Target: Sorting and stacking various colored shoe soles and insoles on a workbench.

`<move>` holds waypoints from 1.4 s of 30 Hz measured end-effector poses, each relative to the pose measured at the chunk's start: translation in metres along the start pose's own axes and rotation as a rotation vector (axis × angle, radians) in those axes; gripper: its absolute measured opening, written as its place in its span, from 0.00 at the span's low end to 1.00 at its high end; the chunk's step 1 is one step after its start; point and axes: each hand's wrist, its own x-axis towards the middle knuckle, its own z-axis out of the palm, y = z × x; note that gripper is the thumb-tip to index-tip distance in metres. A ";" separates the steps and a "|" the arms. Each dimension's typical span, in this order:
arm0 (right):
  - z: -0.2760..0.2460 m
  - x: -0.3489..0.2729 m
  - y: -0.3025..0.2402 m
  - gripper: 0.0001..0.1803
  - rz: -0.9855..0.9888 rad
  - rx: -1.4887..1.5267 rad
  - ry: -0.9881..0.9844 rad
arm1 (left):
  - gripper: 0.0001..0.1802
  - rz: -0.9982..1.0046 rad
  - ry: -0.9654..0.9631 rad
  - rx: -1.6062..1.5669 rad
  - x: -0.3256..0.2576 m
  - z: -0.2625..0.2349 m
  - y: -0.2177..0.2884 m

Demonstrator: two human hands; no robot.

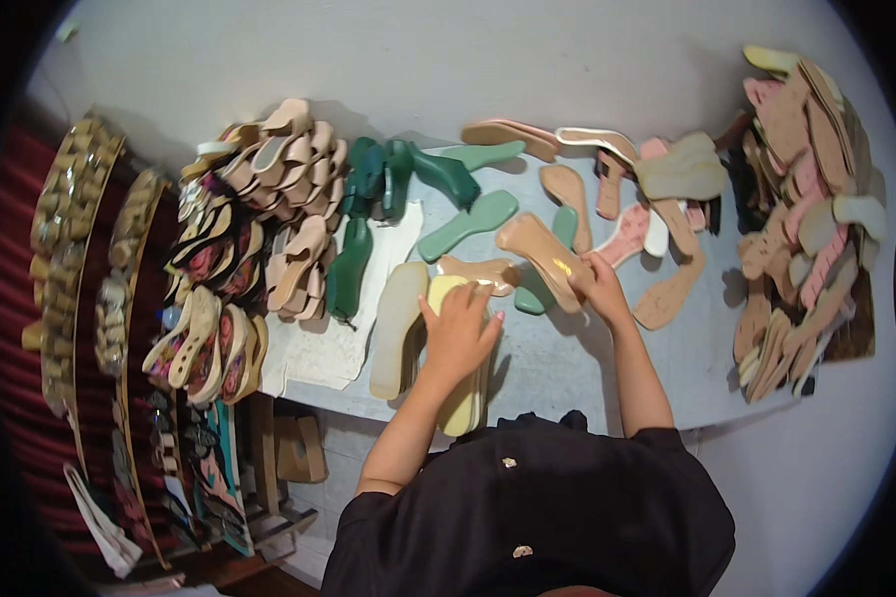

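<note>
My right hand (600,286) grips the near end of a tan insole (530,247) with a gold mark, its fingers closed on the edge. My left hand (461,333) lies with fingers apart over a pale yellow sole (458,408) at the table's front edge. Just beyond its fingertips is a glossy tan strap-like piece (478,273), and to its left stands a cream sole (400,323). Green soles (468,225) lie past the hands, one partly hidden under the held insole. A pink-lined insole (627,236) rests to the right of my right hand.
Tan sandals (299,254) and dark green shoe lasts (350,269) crowd the left of the grey table (697,368), near a white sheet (314,360). Piled soles and insoles (806,219) fill the right end. Racks of footwear (75,229) stand far left.
</note>
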 end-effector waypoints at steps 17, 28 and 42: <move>0.012 -0.070 -0.014 0.25 -0.017 -0.663 0.129 | 0.11 0.012 0.259 -0.067 -0.027 -0.006 -0.014; 0.146 0.060 -0.007 0.29 -0.083 -1.056 -0.387 | 0.09 -0.122 0.688 -0.224 -0.080 -0.020 -0.037; 0.056 -0.023 -0.007 0.22 -0.067 -0.261 0.214 | 0.07 -0.009 0.648 -0.373 -0.062 -0.021 -0.028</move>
